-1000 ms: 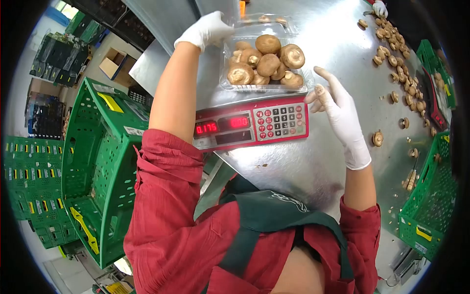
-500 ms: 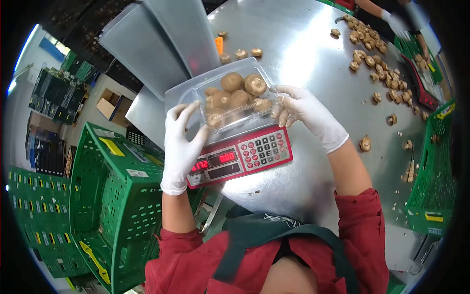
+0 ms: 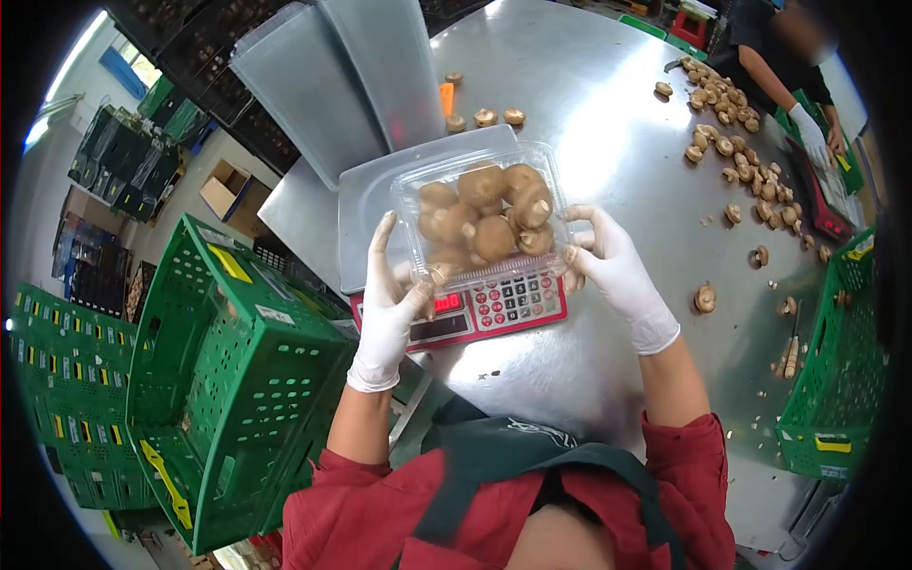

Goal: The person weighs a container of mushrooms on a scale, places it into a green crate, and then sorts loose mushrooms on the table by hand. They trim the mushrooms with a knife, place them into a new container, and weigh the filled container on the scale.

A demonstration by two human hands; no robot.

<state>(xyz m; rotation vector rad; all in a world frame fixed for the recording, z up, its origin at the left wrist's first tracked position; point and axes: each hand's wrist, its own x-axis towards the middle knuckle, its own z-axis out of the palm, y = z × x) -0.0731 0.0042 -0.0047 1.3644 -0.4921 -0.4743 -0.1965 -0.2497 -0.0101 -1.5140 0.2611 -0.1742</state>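
A clear plastic punnet (image 3: 408,204) full of brown mushrooms (image 3: 494,237) is held between my two white-gloved hands. My left hand (image 3: 389,299) grips its near left corner, the thumb at the front. At the right end, my right hand (image 3: 608,261) has thumb and fingers closed on the rim. Under and behind the punnet lies the pale weighing plate (image 3: 361,252) of a red scale (image 3: 470,328). The punnet appears raised above the plate and overlaps part of the keypad. The scale's red display is partly covered by my left hand.
Tall stacks of clear plastic containers (image 3: 313,90) stand behind the scale. Loose mushrooms (image 3: 760,180) and a knife (image 3: 791,347) lie on the right of the metal table (image 3: 589,104). Green crates (image 3: 275,380) flank me on both sides. A co-worker's gloved hand (image 3: 807,128) is beside another scale.
The punnet has come off the scale's plate toward me, held by both hands. My left hand has shifted from the punnet's left side to its near corner.
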